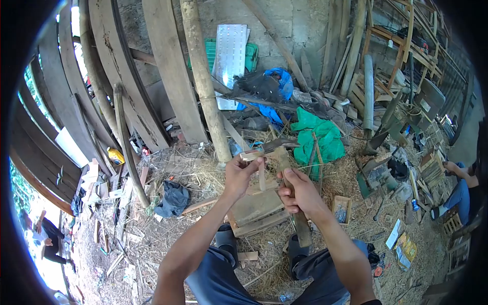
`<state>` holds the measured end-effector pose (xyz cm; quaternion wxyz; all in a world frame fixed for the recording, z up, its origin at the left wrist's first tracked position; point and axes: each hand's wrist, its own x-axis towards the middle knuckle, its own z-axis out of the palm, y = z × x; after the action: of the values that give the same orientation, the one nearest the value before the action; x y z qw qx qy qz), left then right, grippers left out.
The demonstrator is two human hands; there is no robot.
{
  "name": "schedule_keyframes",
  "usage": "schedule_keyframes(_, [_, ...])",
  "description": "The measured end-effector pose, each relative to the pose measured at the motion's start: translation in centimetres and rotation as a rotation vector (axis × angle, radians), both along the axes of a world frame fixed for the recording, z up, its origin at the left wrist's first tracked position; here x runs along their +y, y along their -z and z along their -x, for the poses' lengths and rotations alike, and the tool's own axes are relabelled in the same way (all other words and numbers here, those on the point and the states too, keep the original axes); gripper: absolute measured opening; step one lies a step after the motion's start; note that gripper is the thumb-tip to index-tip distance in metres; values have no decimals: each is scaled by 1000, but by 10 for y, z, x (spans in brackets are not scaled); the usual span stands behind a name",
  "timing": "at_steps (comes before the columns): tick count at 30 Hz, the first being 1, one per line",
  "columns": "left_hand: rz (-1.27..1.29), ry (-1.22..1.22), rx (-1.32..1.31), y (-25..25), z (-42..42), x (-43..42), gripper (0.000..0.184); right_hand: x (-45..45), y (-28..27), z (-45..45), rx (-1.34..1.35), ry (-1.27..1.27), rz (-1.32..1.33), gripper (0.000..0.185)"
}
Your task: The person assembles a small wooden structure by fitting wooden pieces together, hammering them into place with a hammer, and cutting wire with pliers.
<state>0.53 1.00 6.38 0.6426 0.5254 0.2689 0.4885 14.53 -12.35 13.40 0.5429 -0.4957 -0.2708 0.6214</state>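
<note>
My right hand is wrapped round the wooden handle of a hammer, which is held head up in front of me. The metal hammer head points left and right at the top of the handle. My left hand pinches a small pale piece of wood close beside the head. A thin wood strip hangs down by the left fingertips; whether it is joined to that piece I cannot tell. Below both hands stands a low wooden block or stool between my feet.
A small wooden box of what look like nails lies right of the stool. Wood scraps and shavings cover the ground. A dark plastic bag lies left, a green sheet ahead. People sit at far right and stand at far left.
</note>
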Motion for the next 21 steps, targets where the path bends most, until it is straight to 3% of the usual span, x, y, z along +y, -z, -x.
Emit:
schedule_keyframes(6, [-100,-22,87,5,1,8,25,7,8,-9,158,117,-66,28])
schedule_keyframes(8, [-130,-14,126,2,-3,9,25,6,8,-6,123,-102,55,27])
schedule_keyframes(10, [-104,-1,121,2,4,12,25,6,4,-7,123,-107,49,27])
schedule_keyframes(13, [-61,9,76,3,4,12,25,9,2,-15,259,90,-36,28])
schedule_keyframes(17, [-93,51,79,2,-5,9,24,5,-5,-5,87,-127,34,27])
schedule_keyframes(21, [-14,66,56,-2,-1,8,22,8,-5,-8,173,-15,-12,25])
